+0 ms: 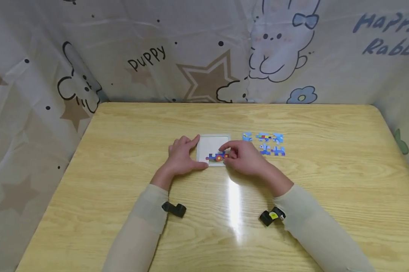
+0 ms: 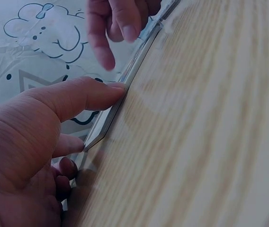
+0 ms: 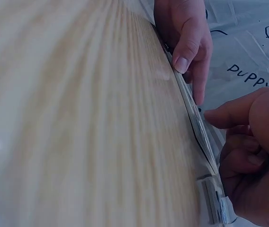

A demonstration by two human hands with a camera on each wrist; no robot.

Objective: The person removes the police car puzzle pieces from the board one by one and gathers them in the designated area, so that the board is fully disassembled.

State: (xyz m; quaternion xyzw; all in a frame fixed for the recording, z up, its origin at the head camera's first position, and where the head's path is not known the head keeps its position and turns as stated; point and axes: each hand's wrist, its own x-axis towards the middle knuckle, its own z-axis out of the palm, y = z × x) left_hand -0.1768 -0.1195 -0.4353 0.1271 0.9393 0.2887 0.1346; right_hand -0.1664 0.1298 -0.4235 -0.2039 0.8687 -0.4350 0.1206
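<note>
A white square puzzle tray [image 1: 208, 144] lies flat on the table, with joined puzzle pieces [image 1: 219, 157] along its near edge showing a blue vehicle with red and yellow wheels. My left hand [image 1: 181, 156] grips the tray from the left, thumb on the near rim and forefinger at the far left corner. Over the tray's right part is my right hand [image 1: 246, 156], forefinger and thumb apart around the pieces, other fingers curled. The left wrist view shows nothing between the right hand's [image 2: 120, 23] fingertips. Part of the tray's right side is hidden beneath that hand.
Several loose puzzle pieces [image 1: 278, 138] lie right of the tray, partly behind the right hand. The wooden table [image 1: 139, 124] reaches back to a patterned cloth [image 1: 197, 45]. Each sleeve carries a black wrist camera [image 1: 180, 210].
</note>
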